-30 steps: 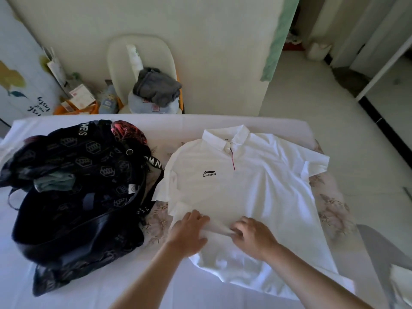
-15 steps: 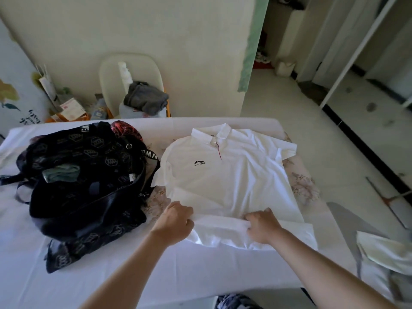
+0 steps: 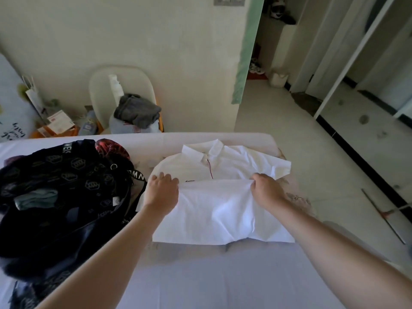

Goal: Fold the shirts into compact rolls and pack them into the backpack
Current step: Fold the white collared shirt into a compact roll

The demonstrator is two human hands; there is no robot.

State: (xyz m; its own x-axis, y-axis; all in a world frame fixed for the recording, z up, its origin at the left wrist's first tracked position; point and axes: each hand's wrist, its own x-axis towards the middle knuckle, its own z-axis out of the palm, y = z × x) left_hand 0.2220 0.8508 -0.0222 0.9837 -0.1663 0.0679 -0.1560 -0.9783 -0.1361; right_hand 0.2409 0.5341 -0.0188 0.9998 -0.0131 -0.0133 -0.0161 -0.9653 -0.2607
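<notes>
We've got both arms stretched straight out over the table [image 3: 200, 277], palms down, knuckles up. The left hand [image 3: 162, 192] has its fingers curled down onto the left end of the white shirt [image 3: 223, 212], right where the folded-up bottom half ends. The right hand [image 3: 266, 190] is at the other end of that same edge, fingers and thumb pinching the cloth so it bunches up a bit under them. So both hands are closed on the shirt, as far as we can tell.

The doubled-over part of the shirt lies between the two grips and runs back toward the wrists, flat on the table. Just past the fingertips the chest is bare, and the collar [image 3: 205, 150] sits further out still. One short sleeve pokes out beyond the right hand.

The backpack [image 3: 62, 197] sits just outside the left hand, nearly touching the forearm, mouth open, with something teal [image 3: 35, 198] inside. Well beyond both hands, a chair [image 3: 124, 85] holds a grey garment [image 3: 138, 110].
</notes>
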